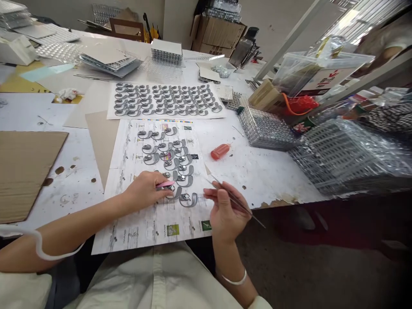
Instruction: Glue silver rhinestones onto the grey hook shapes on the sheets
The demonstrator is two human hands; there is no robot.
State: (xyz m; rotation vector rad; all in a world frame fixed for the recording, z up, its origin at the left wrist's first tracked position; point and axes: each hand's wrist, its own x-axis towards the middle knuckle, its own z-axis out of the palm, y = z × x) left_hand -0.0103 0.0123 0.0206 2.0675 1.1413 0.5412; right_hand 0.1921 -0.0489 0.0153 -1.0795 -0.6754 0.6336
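The left hand (146, 189) is down low on the white printed paper sheet (151, 231). Its fingers are curled in, pinching a small flat pink tool (165, 184). The tool's tip is right up against the nearest of the grey curved pieces with shiny centres (180, 171), which are laid in rows on that sheet.

Just to the right, the right hand (225, 211) hovers over the table's near edge. Thumb and fingers are closed on a thin silvery metal tool (238, 204), which slants from the sheet's right margin back past the palm. The two hands are near each other but apart.

Farther off lies a second white sheet (112, 115), covered with the same grey pieces. A small orange-red bottle (220, 151) lies on its side on the white table (277, 180), right of the near sheet. Brown corrugated cardboard (25, 171) sits at the left, and stacks of clear plastic trays (267, 128) crowd the right.
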